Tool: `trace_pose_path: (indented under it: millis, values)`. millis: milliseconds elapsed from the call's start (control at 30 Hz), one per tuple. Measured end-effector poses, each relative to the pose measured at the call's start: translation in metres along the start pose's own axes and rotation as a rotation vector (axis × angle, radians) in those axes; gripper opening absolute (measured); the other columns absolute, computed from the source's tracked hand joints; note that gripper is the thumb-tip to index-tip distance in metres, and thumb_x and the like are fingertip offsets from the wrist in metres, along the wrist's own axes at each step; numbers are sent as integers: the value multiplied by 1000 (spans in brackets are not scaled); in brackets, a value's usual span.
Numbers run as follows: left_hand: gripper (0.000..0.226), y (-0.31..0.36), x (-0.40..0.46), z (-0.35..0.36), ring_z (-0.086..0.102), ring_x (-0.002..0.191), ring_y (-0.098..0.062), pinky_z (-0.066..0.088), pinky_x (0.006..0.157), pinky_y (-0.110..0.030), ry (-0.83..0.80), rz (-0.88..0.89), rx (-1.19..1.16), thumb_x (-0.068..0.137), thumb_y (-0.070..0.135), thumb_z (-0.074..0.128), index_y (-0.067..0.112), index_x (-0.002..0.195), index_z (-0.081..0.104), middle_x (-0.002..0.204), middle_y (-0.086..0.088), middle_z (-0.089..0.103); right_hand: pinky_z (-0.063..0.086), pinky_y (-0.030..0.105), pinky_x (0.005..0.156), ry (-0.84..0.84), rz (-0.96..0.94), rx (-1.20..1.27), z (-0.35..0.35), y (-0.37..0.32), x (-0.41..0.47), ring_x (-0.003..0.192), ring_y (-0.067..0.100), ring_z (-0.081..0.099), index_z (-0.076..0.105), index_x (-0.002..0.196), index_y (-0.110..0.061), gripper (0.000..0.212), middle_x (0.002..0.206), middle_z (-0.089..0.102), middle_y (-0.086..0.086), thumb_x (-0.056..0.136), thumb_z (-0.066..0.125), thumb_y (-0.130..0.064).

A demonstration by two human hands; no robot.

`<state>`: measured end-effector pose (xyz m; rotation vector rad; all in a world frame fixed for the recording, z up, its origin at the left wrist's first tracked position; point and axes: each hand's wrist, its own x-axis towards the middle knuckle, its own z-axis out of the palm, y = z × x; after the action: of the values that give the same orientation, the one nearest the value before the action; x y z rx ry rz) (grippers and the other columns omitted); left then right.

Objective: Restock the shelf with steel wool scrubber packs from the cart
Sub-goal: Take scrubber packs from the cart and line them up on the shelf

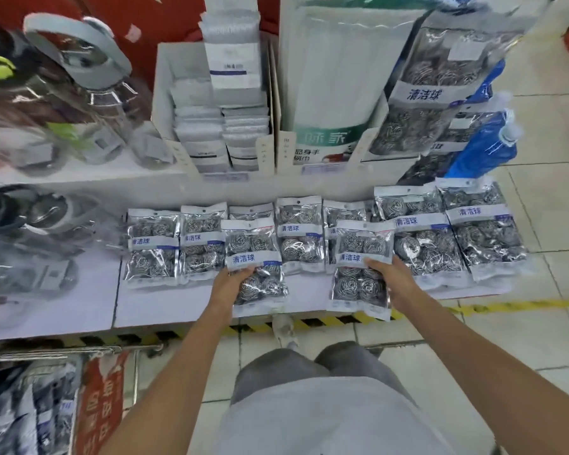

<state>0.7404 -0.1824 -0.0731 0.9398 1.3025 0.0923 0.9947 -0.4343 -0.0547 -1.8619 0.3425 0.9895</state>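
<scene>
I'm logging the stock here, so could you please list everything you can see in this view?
Scrubber packs flat on the lower shelf: about eight, silver with blue bands, in a row.
Held scrubber packs: two, silver, one in each grip, and.
Upright scrubber packs: several, silver, upper shelf, right.
Cloth packs in white box: many, grey-white, upper centre.
Tall dishcloth pack: white and green, right of that box.
Blue packs: two, far right.
Cart: bottom left, holding more packs.
Left hand; right hand.
</scene>
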Motion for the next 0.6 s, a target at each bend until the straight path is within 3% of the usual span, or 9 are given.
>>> trace_pose_path:
  millis: [100,233,300,367,433,467,500,533,600]
  values:
    - [33,7,21,7,57,115,-22,43,108,-42,8,-20,33,88,29,82,19,113,63,122,1,65,39,46,90,-23,27,-26,6,-12,25,118,30,53,44,151,-12,77,128,56,10,88,82,-32]
    - [49,16,49,22,49,128,-22,33,117,-45,40,-22,79,89,31,80,16,132,62,141,-3,57,43,42,88,-19,103,6,16,-26,57,113,29,53,46,149,-11,73,123,59,8,88,82,-27]
    - [64,23,64,29,48,139,-29,30,122,-53,39,-5,109,90,29,80,14,146,54,150,-7,54,43,49,98,-26,130,10,19,-33,77,123,30,52,41,153,-12,80,134,57,10,86,82,-26]
    - [74,26,79,34,52,132,-27,39,116,-53,54,-10,105,88,28,80,20,154,47,148,-5,53,39,59,113,-37,134,2,23,-40,93,138,35,48,33,158,-18,89,151,51,14,86,83,-24]
    - [81,31,92,39,58,102,-13,56,83,-35,80,-24,89,88,28,81,25,158,40,128,4,58,40,65,111,-41,128,-22,27,-48,110,134,37,52,27,159,-22,92,150,51,16,87,83,-23]
    - [79,32,98,40,55,89,-7,54,67,-25,87,-19,100,89,28,80,26,157,41,116,10,59,43,65,109,-40,123,-39,29,-51,118,130,36,54,28,158,-21,90,148,53,17,87,83,-24]
    - [75,32,104,41,53,86,-5,54,62,-19,91,-14,112,89,28,80,25,155,44,108,14,58,43,64,109,-38,115,-66,31,-53,126,129,36,54,29,157,-17,89,147,53,18,87,83,-25]
    - [73,31,111,42,54,93,-8,55,74,-20,90,-16,114,90,29,80,24,153,45,110,14,57,42,63,112,-32,111,-98,32,-54,134,132,36,52,30,156,-13,88,147,52,17,87,83,-27]
    - [71,31,118,41,51,122,-19,41,109,-44,82,-32,112,90,29,79,23,153,46,132,5,56,42,55,114,-27,103,-163,35,-56,145,127,33,55,40,152,-8,82,139,57,14,86,83,-31]
